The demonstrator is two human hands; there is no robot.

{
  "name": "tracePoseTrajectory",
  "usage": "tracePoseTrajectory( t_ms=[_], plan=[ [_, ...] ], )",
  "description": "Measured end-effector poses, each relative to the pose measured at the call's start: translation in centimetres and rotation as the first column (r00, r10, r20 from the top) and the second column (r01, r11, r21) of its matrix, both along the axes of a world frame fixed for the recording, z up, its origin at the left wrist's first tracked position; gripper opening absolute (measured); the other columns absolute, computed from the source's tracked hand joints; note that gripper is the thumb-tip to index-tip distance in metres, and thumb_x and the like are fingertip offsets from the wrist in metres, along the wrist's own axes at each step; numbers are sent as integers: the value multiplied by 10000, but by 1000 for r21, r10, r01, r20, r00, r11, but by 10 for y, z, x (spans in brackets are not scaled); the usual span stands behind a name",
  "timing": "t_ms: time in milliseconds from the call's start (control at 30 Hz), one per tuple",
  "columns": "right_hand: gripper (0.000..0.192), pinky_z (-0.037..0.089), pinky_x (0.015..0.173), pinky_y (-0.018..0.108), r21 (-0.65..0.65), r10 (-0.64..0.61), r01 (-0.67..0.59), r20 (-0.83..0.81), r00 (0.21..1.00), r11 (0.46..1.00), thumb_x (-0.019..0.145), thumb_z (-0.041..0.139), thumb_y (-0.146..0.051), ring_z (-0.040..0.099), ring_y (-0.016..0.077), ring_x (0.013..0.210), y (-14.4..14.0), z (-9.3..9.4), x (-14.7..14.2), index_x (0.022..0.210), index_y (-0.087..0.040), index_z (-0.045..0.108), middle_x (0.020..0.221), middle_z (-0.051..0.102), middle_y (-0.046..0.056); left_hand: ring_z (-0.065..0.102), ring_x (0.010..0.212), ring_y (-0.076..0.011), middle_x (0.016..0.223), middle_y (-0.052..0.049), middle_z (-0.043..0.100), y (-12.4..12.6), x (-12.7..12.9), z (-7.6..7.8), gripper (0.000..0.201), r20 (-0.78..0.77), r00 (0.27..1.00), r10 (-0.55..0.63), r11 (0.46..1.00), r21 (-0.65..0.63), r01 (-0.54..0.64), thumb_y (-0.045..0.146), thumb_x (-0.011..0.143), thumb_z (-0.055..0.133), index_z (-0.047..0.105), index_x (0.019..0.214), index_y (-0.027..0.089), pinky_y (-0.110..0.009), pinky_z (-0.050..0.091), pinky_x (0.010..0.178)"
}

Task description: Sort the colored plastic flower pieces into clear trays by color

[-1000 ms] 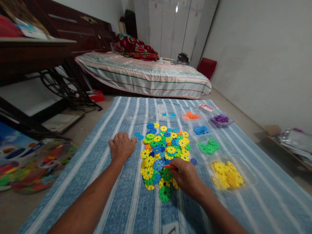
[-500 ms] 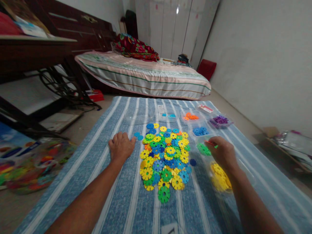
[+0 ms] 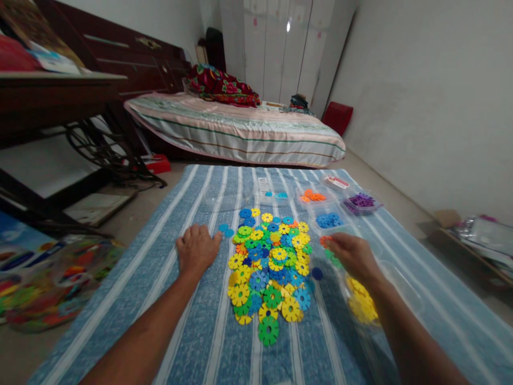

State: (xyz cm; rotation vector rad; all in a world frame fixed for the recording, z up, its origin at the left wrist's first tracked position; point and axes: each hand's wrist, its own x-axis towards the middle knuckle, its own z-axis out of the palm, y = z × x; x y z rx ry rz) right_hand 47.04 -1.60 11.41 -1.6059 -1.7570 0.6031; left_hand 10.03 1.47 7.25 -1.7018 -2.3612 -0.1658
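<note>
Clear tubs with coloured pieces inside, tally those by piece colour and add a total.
Yellow-filled tub: 1
Green-filled tub: 1
Blue-filled tub: 1
Light-blue-filled tub: 1
Orange-filled tub: 1
Purple-filled tub: 1
Total: 6

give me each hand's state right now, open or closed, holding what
Left hand: open, resting on the striped cloth, nothing seen held.
Right hand: closed, fingertips pinching an orange piece near the green pieces.

Right grip [image 3: 355,256] holding orange disc [image 3: 325,241], left grip [image 3: 197,249] resting on cloth [image 3: 192,342], disc pile [image 3: 272,267] between
</note>
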Motion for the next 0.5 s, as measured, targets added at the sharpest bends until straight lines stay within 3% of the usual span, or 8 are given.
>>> tracePoseTrajectory(
  t_ms=[100, 200, 267, 333, 367, 433, 500],
  plan=[
    [325, 400, 466, 225, -127, 80, -96, -124, 989, 987, 780, 579, -461, 548, 129, 484, 15, 6, -12, 679, -169, 681, 561, 611, 7, 507, 1160, -335, 1174, -193, 610, 1, -2, -2, 460, -14, 1000, -7, 1000, -3, 7, 461, 915, 343, 594, 1091, 118, -441, 377, 914],
    [245, 372, 412, 200, -201, 8, -45, -180, 984, 978, 742, 632, -359, 530, 107, 414, 52, 20, -16, 630, -142, 650, 510, 592, 5, 504, 1164, -335, 1181, -188, 608, 1, -3, -3, 470, -18, 1000, -15, 1000, -12, 15, 471, 917, 330, 595, 1084, 120, -445, 375, 915],
    [215, 383, 415, 194, -127, -132, 103, -246, 960, 987, 762, 627, -318, 543, 106, 418, 83, 32, -14, 762, -109, 678, 538, 612, 14, 503, 1168, -335, 1186, -190, 607, 1, -4, -3, 474, -13, 1000, -15, 1000, -19, 15, 472, 917, 329, 596, 1084, 117, -446, 374, 917],
    [301, 414, 450, 202, -44, -285, 285, -284, 916, 958, 786, 620, -316, 574, 116, 453, 109, 42, -12, 959, -78, 683, 590, 636, 25, 502, 1171, -336, 1188, -194, 606, 0, -3, -2, 476, -7, 1000, -13, 1000, -23, 13, 470, 918, 331, 596, 1084, 112, -444, 374, 918],
    [313, 428, 476, 209, -4, -309, 318, -249, 918, 948, 798, 611, -319, 584, 118, 472, 117, 44, -12, 980, -76, 685, 609, 644, 32, 500, 1174, -337, 1192, -196, 605, 0, -3, -2, 476, -6, 1000, -14, 1000, -21, 14, 469, 918, 331, 596, 1086, 110, -444, 374, 919],
    [294, 439, 516, 226, 49, -283, 292, -145, 948, 955, 809, 597, -328, 604, 134, 512, 119, 45, -15, 945, -88, 701, 629, 655, 43, 499, 1177, -338, 1200, -198, 602, -1, -3, -2, 476, -5, 1000, -16, 1000, -11, 16, 463, 919, 330, 594, 1094, 109, -445, 371, 921],
    [259, 433, 537, 237, 45, -167, 169, -31, 985, 985, 812, 587, -331, 616, 151, 544, 104, 41, -23, 871, -114, 715, 630, 660, 45, 500, 1175, -337, 1201, -196, 604, -1, -3, -3, 476, -5, 1000, -19, 1000, 2, 19, 460, 921, 327, 594, 1104, 111, -445, 367, 924]
  ],
)
